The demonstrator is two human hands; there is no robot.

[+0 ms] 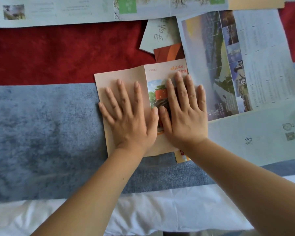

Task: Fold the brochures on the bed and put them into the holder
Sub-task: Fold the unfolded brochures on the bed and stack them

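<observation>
A peach-coloured brochure (126,74) lies partly folded on the bed, with a plain panel on the left and a printed cover panel on the right. My left hand (126,116) presses flat on the plain panel, fingers spread. My right hand (184,114) presses flat on the cover panel beside it, thumbs almost touching. A large unfolded blue brochure (237,57) lies to the right, its edge over the peach one. A long unfolded pale brochure (75,11) stretches across the top. No holder is in view.
The bed carries a red band (66,51) and a blue-grey band (41,133), with a white sheet (143,215) at the near edge. A small white folded brochure (158,34) and an orange one (169,51) lie above the peach brochure. Another pale sheet (262,137) lies at right.
</observation>
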